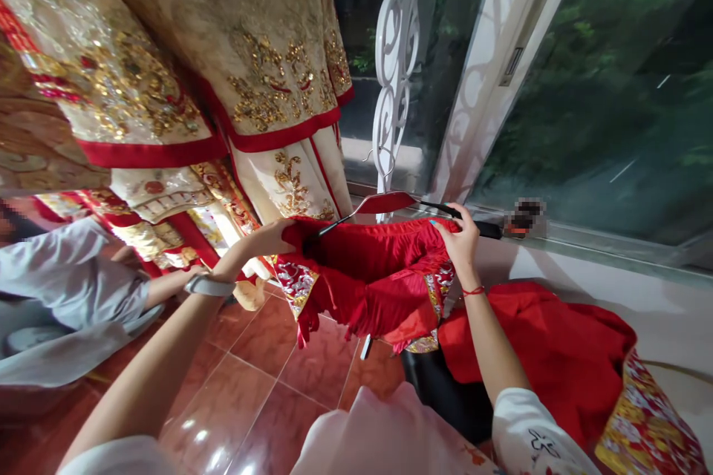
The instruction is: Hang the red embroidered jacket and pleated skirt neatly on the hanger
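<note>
A red skirt [379,304] with embroidered edge panels hangs in front of me, its gathered waist spread wide. At its left end, my left hand [275,237] is closed on the waistband, fingers partly hidden by the cloth. My right hand [461,237] pinches the waistband at the other end, close to one arm of a clothes hanger [362,206]. The hanger's metal hook rises by a white scrollwork post. Its left arm reaches down into the skirt's opening, while its dark right end sticks out past my right hand.
Cream costumes [267,82] with gold sequins and red hems hang at the left. A co-worker in a grey-white top [72,274] is below them. To my right lies more red embroidered cloth [535,341], over something black. Behind are the white post [387,74] and windows; red tiles [245,393] cover the floor.
</note>
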`<state>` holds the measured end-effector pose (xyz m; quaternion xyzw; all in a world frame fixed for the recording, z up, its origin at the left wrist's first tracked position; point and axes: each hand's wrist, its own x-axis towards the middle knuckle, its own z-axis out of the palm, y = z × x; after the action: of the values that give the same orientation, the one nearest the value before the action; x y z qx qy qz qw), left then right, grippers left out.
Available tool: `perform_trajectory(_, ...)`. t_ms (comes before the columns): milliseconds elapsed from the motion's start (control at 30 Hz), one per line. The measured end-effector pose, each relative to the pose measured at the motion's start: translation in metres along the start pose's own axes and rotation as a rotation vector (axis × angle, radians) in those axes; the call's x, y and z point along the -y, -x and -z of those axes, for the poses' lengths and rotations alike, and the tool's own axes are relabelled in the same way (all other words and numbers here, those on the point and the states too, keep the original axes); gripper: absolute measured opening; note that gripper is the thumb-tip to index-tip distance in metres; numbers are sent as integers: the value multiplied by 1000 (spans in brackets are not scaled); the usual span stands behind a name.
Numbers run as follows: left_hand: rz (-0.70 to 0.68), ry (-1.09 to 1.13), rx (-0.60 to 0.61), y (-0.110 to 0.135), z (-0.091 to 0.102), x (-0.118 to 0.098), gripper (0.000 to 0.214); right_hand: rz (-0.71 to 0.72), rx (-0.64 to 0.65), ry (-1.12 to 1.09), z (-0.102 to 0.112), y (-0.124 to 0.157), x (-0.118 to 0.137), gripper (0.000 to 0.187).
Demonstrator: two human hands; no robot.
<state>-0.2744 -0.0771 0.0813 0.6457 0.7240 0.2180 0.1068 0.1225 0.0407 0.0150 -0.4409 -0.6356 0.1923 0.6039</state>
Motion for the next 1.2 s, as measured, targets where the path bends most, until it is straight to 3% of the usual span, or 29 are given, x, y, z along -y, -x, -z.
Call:
perform_trajectory(67,13,-160,124,-3,14,-28,33,11,-28,12,5,8,2,48)
perform_trajectory(133,15,-277,118,-3,16,-59,34,12,-56,12,6,20,4,47)
perform_trajectory(233,-42,-371,46,2,-5,-97,32,-14,-65,-1,2,36,9,49)
perform_trajectory(300,-48,-444,-16,5,-25,-109,30,-32,-57,-12,0,41,10,51)
perform_trajectory(400,6,-493,-89,7,-45,-108,36,-30,9,-42,5,40,6,53)
perform_trajectory(500,16,-505,-87,8,-45,-99,40,-58,107,-80,24,40,-13,63)
perform_trajectory(567,6,-510,-65,8,-40,-95,40,-145,53,-87,39,40,-32,67)
perform_trajectory(667,-8,-519,-38,10,-33,-96,39,-248,-31,-59,54,33,-57,50)
perform_trajectory(767,-3,-527,-17,14,-31,-102,38,-222,8,-4,62,10,-65,40)
perform_trajectory(1000,53,-541,-27,24,-30,-116,42,-39,100,186,73,-50,-27,37)
perform_trajectory(1200,105,-571,-20,31,-31,-129,42,101,68,350,43,-78,39,16)
